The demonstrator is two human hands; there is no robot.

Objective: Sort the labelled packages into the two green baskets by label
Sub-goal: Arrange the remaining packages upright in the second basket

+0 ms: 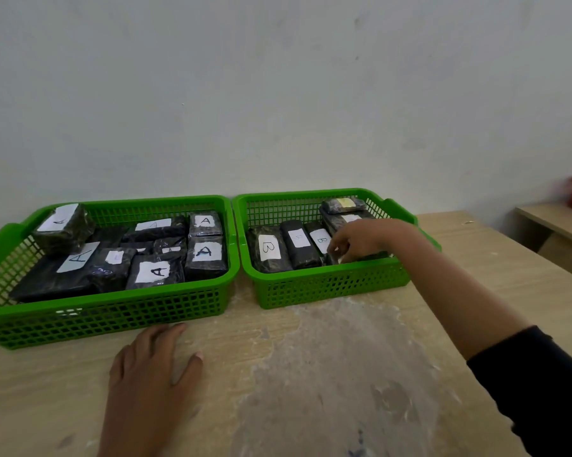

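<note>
Packages (205, 255) sorted into two green baskets (327, 285).
Right hand (360, 240) grip pinches a package in the B basket; left hand (152, 367) lies flat, fingers straight, on the tabletop (311, 374).

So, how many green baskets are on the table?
2. The left basket holds A packages; the right basket stands close beside it and holds B packages, with the right hand reaching in.

Left grip (152, 367) flat; right grip (360, 240) curled, outstretched.
</note>
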